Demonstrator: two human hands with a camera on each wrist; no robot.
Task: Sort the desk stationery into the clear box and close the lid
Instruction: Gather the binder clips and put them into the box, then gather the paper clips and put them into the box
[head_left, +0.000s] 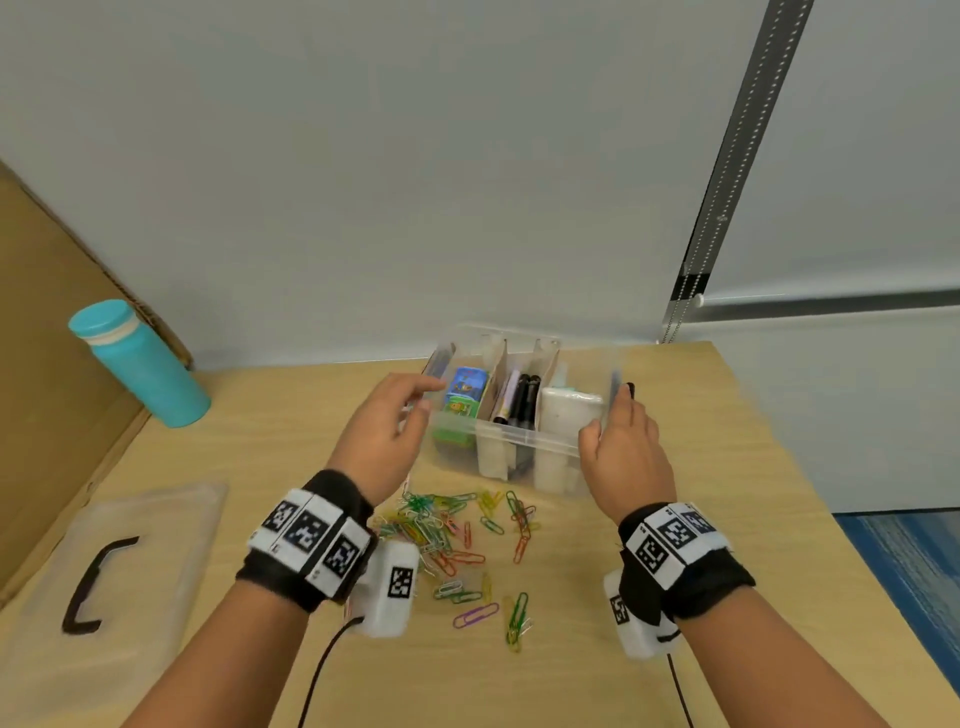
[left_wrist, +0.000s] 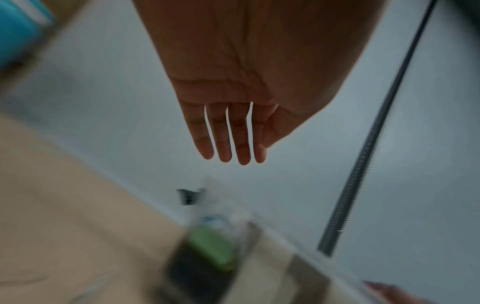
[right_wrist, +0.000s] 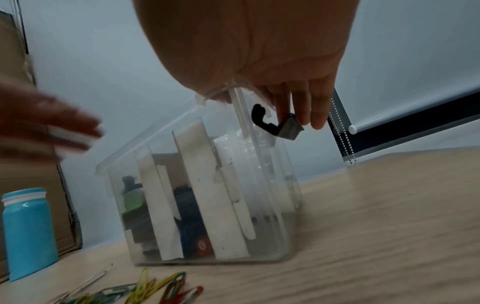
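Observation:
The clear box (head_left: 511, 415) stands open at the back of the desk. Its dividers part colourful packets, black markers (head_left: 522, 397) and a white block. My right hand (head_left: 608, 410) grips the box's right end, palm over the rim (right_wrist: 145, 142), fingers (right_wrist: 317, 107) down on the black latch (right_wrist: 275, 125). Beside the box's left end my left hand (head_left: 421, 400) hovers, blurred; the left wrist view shows its fingers (left_wrist: 241, 139) straight and holding nothing. Several coloured paper clips (head_left: 457, 535) lie loose in front of the box. The clear lid (head_left: 156, 566) with its black handle lies at the left.
A turquoise bottle (head_left: 140, 364) stands at the back left against a cardboard sheet (head_left: 47, 374). The wall runs right behind the box. A blind's bead chain (right_wrist: 345, 131) hangs at the right. The wooden desk (head_left: 649, 571) ends at the right, with blue floor beyond.

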